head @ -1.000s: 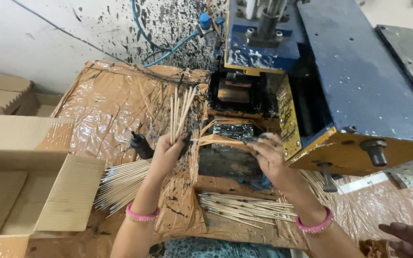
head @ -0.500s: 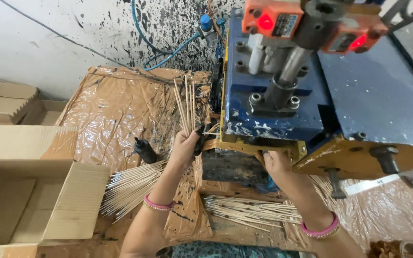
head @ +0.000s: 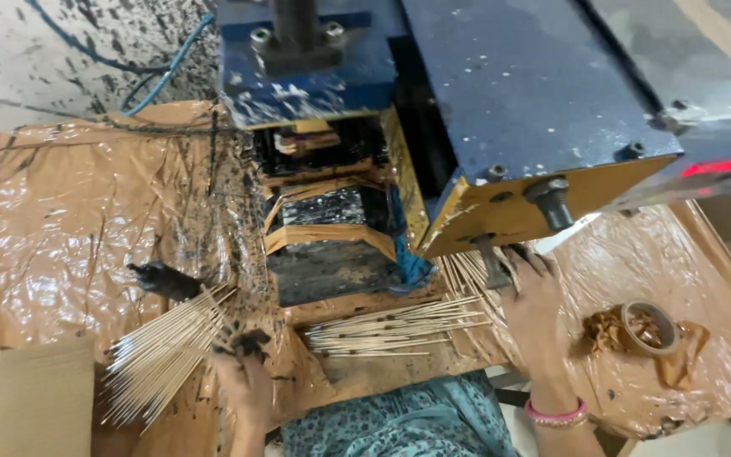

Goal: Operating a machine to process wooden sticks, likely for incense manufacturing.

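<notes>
Since the earlier frame the left hand (head: 245, 372) has dropped from the press (head: 433, 110) to the fanned stick bundle (head: 158, 355), which lies at its 9 o'clock; blackened fingers clasp the stick ends. Right hand (head: 533, 309) lies loose and open at a second stick pile (head: 395, 326), at its 9 o'clock, on plastic sheeting (head: 69, 220).

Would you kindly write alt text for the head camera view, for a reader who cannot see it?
A person's left hand, its fingers blackened, lays a fan of thin wooden sticks on a brown plastic-covered table, while the right hand rests by more sticks under a blue and yellow press machine. A tape roll lies at right.
</notes>
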